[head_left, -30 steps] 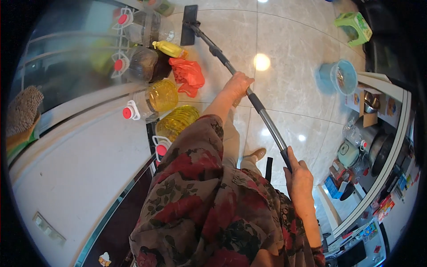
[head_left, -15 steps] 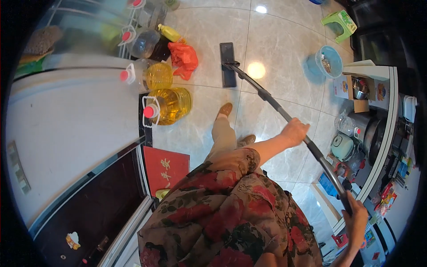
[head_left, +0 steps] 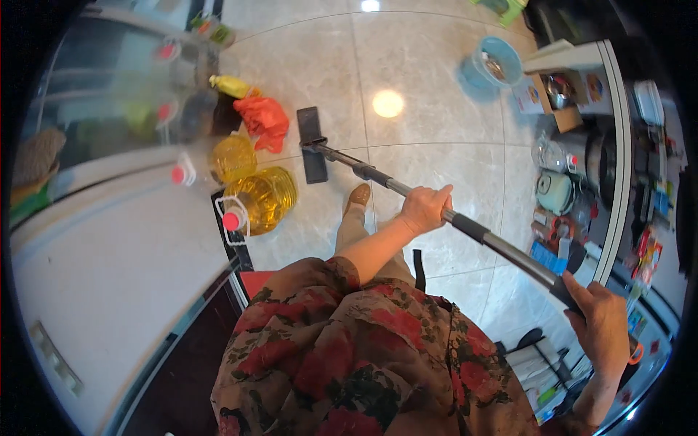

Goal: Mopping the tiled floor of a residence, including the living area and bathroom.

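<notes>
A flat mop (head_left: 498,245) slants across the view, its dark rectangular head (head_left: 313,163) lying on the tiled floor at the left. My left hand (head_left: 426,211) is wrapped round the middle of the pole. At the pole's upper end, low on the right, my right hand (head_left: 600,320) grips the dark handle. Left of the mop head lies a red plastic bag (head_left: 263,123), with a small gap between them. A big jug of yellow oil (head_left: 270,196) stands just nearer than the bag.
More jugs (head_left: 234,158) and a yellow bottle (head_left: 231,86) line the left wall. A blue bucket (head_left: 498,62) stands far right, beside an open cardboard box (head_left: 563,116). Nearer come a clear bottle (head_left: 550,154) and a pale green appliance (head_left: 554,193). My brown shoe (head_left: 358,196) is on the floor.
The mop head has moved left and nearer, closer to the red bag and oil jug. My left hand has shifted left with the pole. The whole view has turned, and the red mat is mostly covered.
</notes>
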